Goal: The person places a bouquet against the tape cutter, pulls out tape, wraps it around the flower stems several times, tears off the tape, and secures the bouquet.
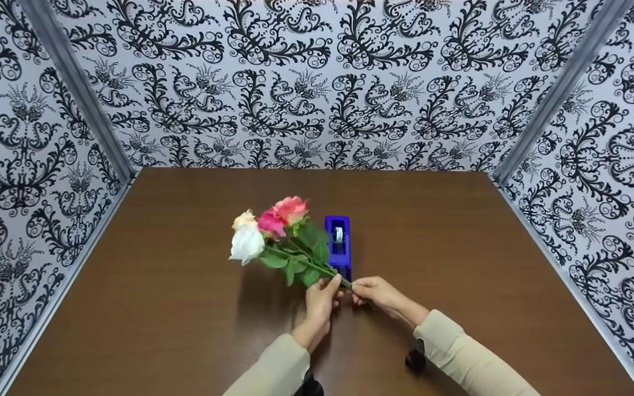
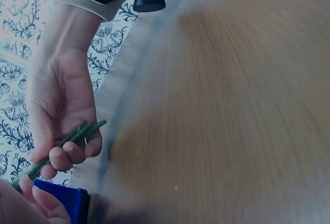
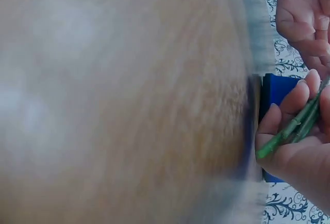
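Note:
A small bunch of artificial roses [image 1: 273, 236], white, cream and pink with green leaves, lies tilted over the brown table [image 1: 157, 302], blooms pointing up-left. My left hand [image 1: 322, 294] grips the green stems just below the leaves. My right hand [image 1: 375, 291] pinches the stem ends beside it. The left wrist view shows my right hand [image 2: 62, 100] curled round the stems [image 2: 77, 134]. In the right wrist view the stems [image 3: 294, 126] cross my right hand's fingers [image 3: 289, 105]. A blue tape dispenser [image 1: 338, 245] stands just behind both hands.
Patterned black-and-white walls [image 1: 317, 82] close in the table on three sides. Bare tabletop stretches left and right of the hands. The dispenser [image 2: 62, 201] [image 3: 278, 87] sits close to the fingers in both wrist views, which are blurred.

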Demonstrator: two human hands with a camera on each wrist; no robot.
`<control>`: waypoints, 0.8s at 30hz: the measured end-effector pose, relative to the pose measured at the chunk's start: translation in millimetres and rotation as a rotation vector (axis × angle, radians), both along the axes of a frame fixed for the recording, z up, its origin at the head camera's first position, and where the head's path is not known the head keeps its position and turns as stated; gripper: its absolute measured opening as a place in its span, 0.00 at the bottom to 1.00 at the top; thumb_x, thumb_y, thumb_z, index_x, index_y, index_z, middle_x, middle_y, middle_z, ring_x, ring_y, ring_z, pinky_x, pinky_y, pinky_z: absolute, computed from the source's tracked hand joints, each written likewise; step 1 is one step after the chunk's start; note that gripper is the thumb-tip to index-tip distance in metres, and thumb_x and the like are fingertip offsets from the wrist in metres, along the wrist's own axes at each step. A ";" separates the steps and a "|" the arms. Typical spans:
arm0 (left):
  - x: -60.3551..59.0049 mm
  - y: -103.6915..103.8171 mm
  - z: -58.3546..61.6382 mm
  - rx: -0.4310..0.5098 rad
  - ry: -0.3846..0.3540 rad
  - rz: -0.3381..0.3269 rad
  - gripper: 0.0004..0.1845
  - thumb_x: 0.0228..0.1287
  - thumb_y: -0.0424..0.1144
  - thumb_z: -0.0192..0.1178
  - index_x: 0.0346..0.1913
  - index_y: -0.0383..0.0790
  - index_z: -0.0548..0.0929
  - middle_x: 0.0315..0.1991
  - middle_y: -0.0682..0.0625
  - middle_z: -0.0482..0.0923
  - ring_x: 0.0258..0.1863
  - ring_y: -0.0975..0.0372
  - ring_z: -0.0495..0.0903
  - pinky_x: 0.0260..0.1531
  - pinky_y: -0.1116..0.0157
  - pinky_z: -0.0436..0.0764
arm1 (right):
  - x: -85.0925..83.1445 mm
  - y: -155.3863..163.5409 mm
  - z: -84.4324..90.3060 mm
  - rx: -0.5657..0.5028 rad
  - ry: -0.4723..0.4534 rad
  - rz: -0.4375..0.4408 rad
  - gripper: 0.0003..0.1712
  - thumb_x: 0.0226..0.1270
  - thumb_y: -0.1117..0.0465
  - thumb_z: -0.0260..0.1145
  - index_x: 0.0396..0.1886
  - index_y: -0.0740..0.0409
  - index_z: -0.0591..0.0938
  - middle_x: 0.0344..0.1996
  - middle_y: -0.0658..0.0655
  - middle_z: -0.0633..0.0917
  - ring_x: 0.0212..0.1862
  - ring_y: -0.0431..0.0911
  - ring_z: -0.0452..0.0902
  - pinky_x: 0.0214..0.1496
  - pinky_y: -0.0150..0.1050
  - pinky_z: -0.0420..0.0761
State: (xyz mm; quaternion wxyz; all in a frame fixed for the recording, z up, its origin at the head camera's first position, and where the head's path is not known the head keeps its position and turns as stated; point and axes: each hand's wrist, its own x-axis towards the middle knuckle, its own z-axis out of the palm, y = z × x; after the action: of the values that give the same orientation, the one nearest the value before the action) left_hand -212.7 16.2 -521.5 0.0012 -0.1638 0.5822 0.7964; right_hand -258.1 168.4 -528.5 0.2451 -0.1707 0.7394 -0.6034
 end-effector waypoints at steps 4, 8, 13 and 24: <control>-4.1 2.4 0.2 -0.008 0.025 0.008 0.11 0.61 0.40 0.59 0.32 0.34 0.74 0.22 0.50 0.76 0.21 0.65 0.75 0.20 0.70 0.72 | 1.3 -1.4 -1.2 -0.019 -0.025 -0.079 0.15 0.64 0.67 0.57 0.40 0.81 0.75 0.21 0.46 0.79 0.27 0.37 0.74 0.34 0.30 0.75; -8.3 2.4 0.0 -0.034 0.026 0.000 0.11 0.63 0.38 0.56 0.34 0.31 0.75 0.23 0.49 0.76 0.22 0.63 0.75 0.21 0.69 0.72 | 0.4 -2.3 -2.5 -0.015 -0.045 -0.099 0.14 0.62 0.68 0.59 0.40 0.78 0.78 0.23 0.48 0.81 0.28 0.38 0.77 0.36 0.31 0.77; -10.4 -0.8 -1.2 -0.082 0.018 -0.044 0.12 0.66 0.36 0.53 0.40 0.27 0.76 0.23 0.49 0.75 0.24 0.63 0.74 0.24 0.68 0.73 | -5.4 -0.4 -1.4 0.008 -0.074 0.007 0.14 0.65 0.64 0.58 0.39 0.75 0.77 0.24 0.50 0.82 0.26 0.38 0.79 0.34 0.33 0.79; -6.6 -7.0 9.8 -0.187 0.070 -0.035 0.12 0.60 0.37 0.60 0.32 0.28 0.80 0.17 0.46 0.78 0.17 0.63 0.76 0.20 0.65 0.74 | -11.6 2.3 -1.1 0.015 -0.015 0.088 0.19 0.70 0.63 0.50 0.34 0.81 0.73 0.20 0.48 0.77 0.23 0.36 0.71 0.29 0.29 0.73</control>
State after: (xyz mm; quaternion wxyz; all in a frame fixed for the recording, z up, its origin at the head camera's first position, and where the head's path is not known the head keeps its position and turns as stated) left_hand -219.3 9.3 -511.7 -0.0204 -0.1250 0.6563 0.7438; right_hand -269.8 170.7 -529.6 0.2784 -0.1967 0.7336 -0.5879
